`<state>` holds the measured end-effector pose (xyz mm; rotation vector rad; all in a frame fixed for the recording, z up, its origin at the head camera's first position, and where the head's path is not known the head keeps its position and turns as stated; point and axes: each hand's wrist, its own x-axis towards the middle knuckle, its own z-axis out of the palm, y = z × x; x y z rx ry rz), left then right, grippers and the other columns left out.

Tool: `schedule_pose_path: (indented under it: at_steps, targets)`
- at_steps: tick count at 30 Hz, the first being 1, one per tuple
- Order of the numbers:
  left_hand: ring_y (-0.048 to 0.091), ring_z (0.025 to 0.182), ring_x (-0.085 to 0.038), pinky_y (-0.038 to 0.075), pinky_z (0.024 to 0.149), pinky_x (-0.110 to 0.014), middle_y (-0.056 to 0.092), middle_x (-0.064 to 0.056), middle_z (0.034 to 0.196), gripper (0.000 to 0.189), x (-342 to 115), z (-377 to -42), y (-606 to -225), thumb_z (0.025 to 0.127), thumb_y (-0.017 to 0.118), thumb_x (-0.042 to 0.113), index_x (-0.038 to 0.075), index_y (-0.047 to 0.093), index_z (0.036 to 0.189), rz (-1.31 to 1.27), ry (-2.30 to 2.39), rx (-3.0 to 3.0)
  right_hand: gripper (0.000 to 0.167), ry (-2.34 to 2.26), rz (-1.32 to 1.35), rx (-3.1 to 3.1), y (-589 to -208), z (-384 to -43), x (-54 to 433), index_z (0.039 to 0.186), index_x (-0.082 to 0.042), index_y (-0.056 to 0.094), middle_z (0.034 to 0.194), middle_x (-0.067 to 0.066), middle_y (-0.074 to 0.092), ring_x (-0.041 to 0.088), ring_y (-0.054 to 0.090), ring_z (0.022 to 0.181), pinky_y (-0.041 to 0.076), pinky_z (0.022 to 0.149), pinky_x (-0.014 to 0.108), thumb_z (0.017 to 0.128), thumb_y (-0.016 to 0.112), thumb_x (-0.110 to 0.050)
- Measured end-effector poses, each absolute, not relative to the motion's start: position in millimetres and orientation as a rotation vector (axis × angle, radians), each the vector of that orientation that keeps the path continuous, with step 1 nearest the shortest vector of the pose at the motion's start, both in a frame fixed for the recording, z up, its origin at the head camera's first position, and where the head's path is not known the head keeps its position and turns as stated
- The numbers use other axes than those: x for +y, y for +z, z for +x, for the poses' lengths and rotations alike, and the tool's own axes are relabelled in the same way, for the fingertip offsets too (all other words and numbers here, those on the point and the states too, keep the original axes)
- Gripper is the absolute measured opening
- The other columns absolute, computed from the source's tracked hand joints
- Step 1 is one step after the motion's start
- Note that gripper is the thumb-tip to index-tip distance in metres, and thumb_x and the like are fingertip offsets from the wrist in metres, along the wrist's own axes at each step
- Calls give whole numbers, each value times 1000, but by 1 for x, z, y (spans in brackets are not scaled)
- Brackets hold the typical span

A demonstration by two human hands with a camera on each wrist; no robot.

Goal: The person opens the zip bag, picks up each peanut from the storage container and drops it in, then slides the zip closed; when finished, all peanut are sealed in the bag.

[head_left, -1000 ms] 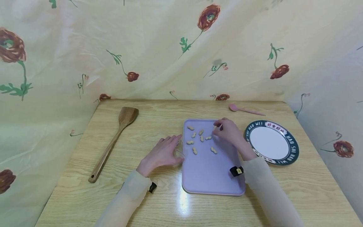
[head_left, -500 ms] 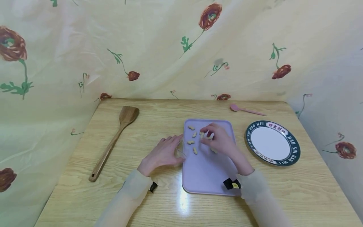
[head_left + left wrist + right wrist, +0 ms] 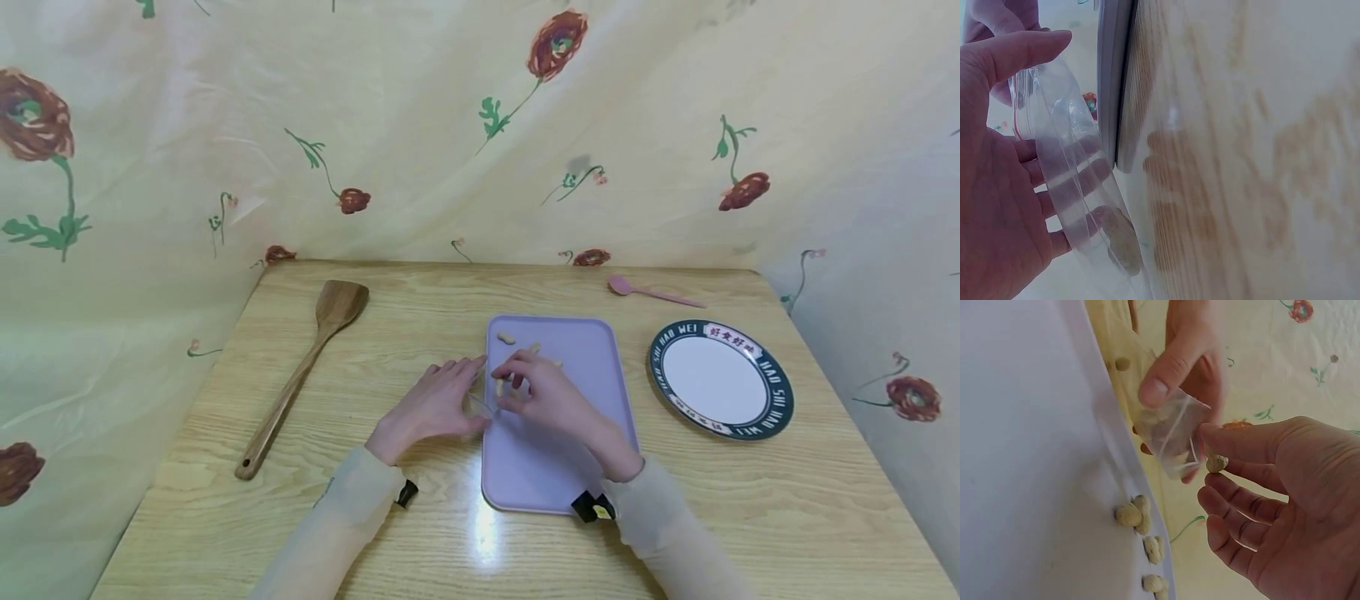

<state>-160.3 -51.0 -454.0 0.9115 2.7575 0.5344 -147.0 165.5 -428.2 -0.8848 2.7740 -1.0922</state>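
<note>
My left hand (image 3: 429,407) holds a clear zip bag (image 3: 1063,134) by its mouth, between thumb and fingers, at the left edge of the lilac tray (image 3: 551,479). A peanut (image 3: 1121,240) lies low inside the bag, seen through the plastic. My right hand (image 3: 553,402) pinches another peanut (image 3: 1216,463) with thumb and fingertips, right by the bag's mouth. On the tray lie several loose peanuts (image 3: 1132,514); in the head view one peanut (image 3: 506,338) shows near the top left corner, and my right hand covers most of the others.
A wooden spatula (image 3: 311,362) lies on the left of the wooden table (image 3: 405,550). To the tray's right sits a white plate (image 3: 712,379) with a dark green rim. Behind it is a small pink spoon (image 3: 652,292). Flowered cloth (image 3: 420,125) hangs at the back.
My right hand has travelled left and nearer across the tray, from its upper right side to the bag, with the peanut between its fingers. The left hand has stayed in place.
</note>
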Motion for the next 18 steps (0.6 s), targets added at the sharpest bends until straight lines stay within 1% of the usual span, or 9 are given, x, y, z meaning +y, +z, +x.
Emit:
schedule_pose_path:
  at_steps: [4,11,14,18]
  targets:
    - [41,138,-34,33,109,-57,44,-17,151,95,-50,-160,-455,84,72,52,9,29,157,921,540,2755,33,-1075,-888,2758,-430,-145,163,112,1,70,107,7,64,23,62,87,54,76,41,82,81,-4]
    - [43,136,-31,35,107,-55,47,-15,149,94,-50,-160,-456,84,72,51,8,30,156,941,535,2761,35,-1030,-907,2753,-432,-145,163,114,-1,70,109,9,64,23,62,87,51,75,33,81,81,-5]
    - [44,136,-30,35,107,-55,47,-15,149,94,-50,-160,-457,83,72,51,8,30,156,946,527,2771,36,-1017,-908,2759,-433,-145,163,114,-1,70,110,11,64,23,61,87,50,75,33,80,82,-5]
    - [46,134,-28,37,106,-53,48,-13,148,95,-50,-161,-458,83,72,52,8,30,156,952,511,2784,36,-1021,-914,2756,-432,-145,162,114,0,70,110,12,65,23,62,87,52,75,37,81,82,-6]
